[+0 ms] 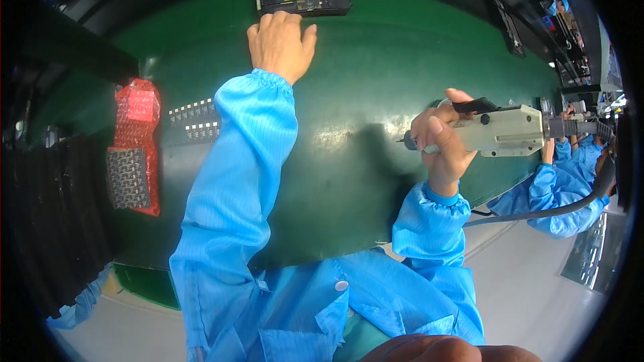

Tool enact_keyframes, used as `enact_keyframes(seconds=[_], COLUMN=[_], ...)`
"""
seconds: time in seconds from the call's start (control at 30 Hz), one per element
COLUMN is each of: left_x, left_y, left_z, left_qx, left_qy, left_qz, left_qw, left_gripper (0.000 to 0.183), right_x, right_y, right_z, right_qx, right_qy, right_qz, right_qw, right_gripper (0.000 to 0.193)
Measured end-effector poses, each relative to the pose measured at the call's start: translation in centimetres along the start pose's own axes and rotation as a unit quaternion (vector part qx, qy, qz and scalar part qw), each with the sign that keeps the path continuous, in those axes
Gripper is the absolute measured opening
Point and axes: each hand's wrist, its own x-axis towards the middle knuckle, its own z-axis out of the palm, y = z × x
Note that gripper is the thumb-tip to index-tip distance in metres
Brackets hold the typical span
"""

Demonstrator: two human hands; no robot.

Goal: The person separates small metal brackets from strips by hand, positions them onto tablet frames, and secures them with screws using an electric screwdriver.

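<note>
My left hand (280, 45) reaches far forward to a flat black-framed device (305, 3) with a pale grey inner face. Its fingers bend against the device's near edge, their tips partly hidden, and the thumb stands apart to the right. My right hand (443, 137) is wrapped round a cream-coloured electric screwdriver (506, 131), held above the right side of the green bench. The tool lies roughly level, its dark nose and thin bit toward the left, a black lever along its top. A cable runs off its right end.
On the left lie red bubble wrap (137, 117), a tray of small metal parts (127, 177) and rows of small parts (194, 121). Black stacked material (54, 214) stands beyond the left edge of the green bench (329, 208). A thick grey hose (557, 213) and a co-worker's blue sleeve (543, 191) are at right.
</note>
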Motion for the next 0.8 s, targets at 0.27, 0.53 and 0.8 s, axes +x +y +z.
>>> enact_keyframes(seconds=[0.27, 0.53, 0.8], left_x=[-0.6, -0.6, -0.8], left_y=[0.3, 0.2, -0.1], left_z=[0.2, 0.1, 0.4], left_qx=[0.036, -0.068, -0.069], left_qy=[0.019, -0.007, -0.018], left_qz=[0.011, 0.075, 0.068], left_qw=[0.999, 0.995, 0.995], left_gripper=[0.034, 0.022, 0.024], right_x=[0.3, 0.4, 0.4], right_y=[0.8, 1.3, 1.9], right_z=[-0.6, 0.0, -0.1], right_qx=[0.056, -0.019, -0.028], right_qy=[0.003, 0.0, 0.015], right_qz=[0.034, 0.028, 0.051], right_qw=[0.998, 0.999, 0.998], right_gripper=[0.042, 0.042, 0.041])
